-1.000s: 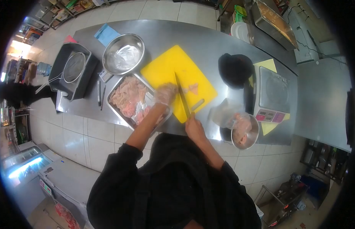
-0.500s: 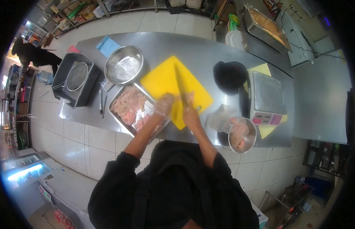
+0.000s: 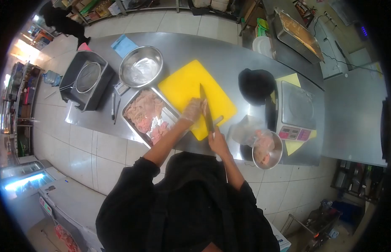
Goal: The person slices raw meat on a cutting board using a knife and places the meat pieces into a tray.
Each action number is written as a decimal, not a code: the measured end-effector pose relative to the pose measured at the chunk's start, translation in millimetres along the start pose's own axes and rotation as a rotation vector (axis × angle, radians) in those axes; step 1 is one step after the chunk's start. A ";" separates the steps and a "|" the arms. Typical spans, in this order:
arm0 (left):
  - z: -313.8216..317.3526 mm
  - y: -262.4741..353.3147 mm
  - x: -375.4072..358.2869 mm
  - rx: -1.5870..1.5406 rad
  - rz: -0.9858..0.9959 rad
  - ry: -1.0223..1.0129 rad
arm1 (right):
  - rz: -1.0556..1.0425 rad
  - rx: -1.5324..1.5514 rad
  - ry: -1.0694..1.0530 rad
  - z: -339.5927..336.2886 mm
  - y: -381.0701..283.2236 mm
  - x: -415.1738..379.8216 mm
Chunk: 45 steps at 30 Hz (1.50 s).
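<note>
My right hand (image 3: 218, 144) grips a kitchen knife (image 3: 207, 112) by its handle. The blade points away from me, low over the yellow cutting board (image 3: 191, 77). Close to the blade's left side is my left hand (image 3: 193, 110), in a clear plastic glove, its fingers closed on a small piece of raw meat (image 3: 204, 106). The glove and blade partly hide that piece. Left of the board, a steel tray (image 3: 172, 110) holds pale pink raw meat (image 3: 144, 110), with my left forearm over its near corner.
A steel bowl (image 3: 157, 73) and a grey tub (image 3: 69, 82) with a strainer (image 3: 88, 77) stand left. Rightward are a meat-filled bowl (image 3: 279, 156), plastic bag (image 3: 241, 130), black bundle (image 3: 256, 85) and scale (image 3: 295, 107). A person (image 3: 65, 23) is at the far left.
My left hand has moved right, up to the blade and the meat piece. My right hand has drawn the knife back toward me. The person at far left has shifted in view.
</note>
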State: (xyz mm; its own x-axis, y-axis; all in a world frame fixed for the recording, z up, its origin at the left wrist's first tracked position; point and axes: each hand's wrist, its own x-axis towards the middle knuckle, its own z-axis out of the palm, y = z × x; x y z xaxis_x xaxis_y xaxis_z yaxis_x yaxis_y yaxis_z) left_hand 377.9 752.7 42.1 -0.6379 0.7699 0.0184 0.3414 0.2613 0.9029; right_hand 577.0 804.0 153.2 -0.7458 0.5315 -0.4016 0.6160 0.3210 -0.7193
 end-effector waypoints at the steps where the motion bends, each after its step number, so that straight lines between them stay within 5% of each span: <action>1: -8.5 16.1 -4.8 0.159 -0.029 0.028 | -0.010 0.001 -0.008 2.4 -2.1 -0.2; 3: -32.9 56.9 -16.9 0.326 -0.073 0.070 | -0.013 0.008 -0.017 8.6 -6.0 -0.7; 6: -72.7 85.5 -38.7 0.036 -0.077 0.243 | -0.109 0.024 -0.057 6.6 -29.1 -8.2; 8: -113.3 96.5 -66.4 0.288 0.041 0.312 | -0.206 0.029 -0.111 5.0 -52.5 -15.9; 10: -151.8 100.6 -90.3 0.037 0.021 0.268 | -0.347 -0.110 -0.080 1.8 -77.5 -23.6; 12: -183.7 87.5 -117.5 0.438 -0.139 0.274 | -0.350 -0.110 -0.051 11.5 -75.6 -17.0; 15: -214.8 65.2 -156.0 0.878 -0.122 0.293 | -0.305 -0.041 0.000 18.4 -68.1 -3.0; 18: -227.9 76.6 -159.2 0.622 -0.258 0.260 | -0.219 0.011 0.039 0.7 -55.8 2.5; 23: -154.7 107.2 -106.7 0.664 0.098 0.121 | -0.264 0.082 0.205 -12.1 -7.8 -1.2; 26: -64.6 160.7 -65.5 0.184 0.406 -0.136 | -0.092 0.125 0.168 -12.5 11.6 -20.8; 28: 9.4 169.6 -49.0 0.231 0.453 -0.309 | -0.487 -0.011 0.217 12.6 62.8 -20.7; 30: 73.5 180.1 -39.4 0.305 0.504 -0.477 | -0.422 0.121 0.319 14.0 44.9 -48.6; 31: 100.0 189.3 -30.3 0.107 0.614 -0.535 | -0.395 0.166 0.369 16.4 37.8 -60.4; 33: 165.2 191.4 -16.9 -0.103 0.735 -0.624 | -0.100 0.262 0.226 23.2 39.7 -71.3; 35: 232.0 172.0 -12.8 0.526 0.698 -0.807 | -0.147 0.262 0.269 23.5 44.7 -77.1; 38: 176.1 257.9 -11.0 0.660 0.510 -0.808 | -0.143 0.237 0.283 22.7 50.4 -80.5; 41: 161.6 252.5 -0.1 0.488 0.402 -0.638 | -0.074 0.274 0.348 7.1 42.5 -85.1; 45: 156.3 197.4 11.1 0.633 0.466 -0.729 | -0.031 0.292 0.429 13.0 46.8 -82.5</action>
State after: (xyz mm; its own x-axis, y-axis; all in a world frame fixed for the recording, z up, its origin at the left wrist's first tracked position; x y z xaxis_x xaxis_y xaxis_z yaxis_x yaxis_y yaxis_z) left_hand 546.0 903.9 153.4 0.1418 0.9790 -0.1463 0.8744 -0.0545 0.4821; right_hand 664.1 765.0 145.2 -0.5540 0.8183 -0.1533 0.4533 0.1421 -0.8800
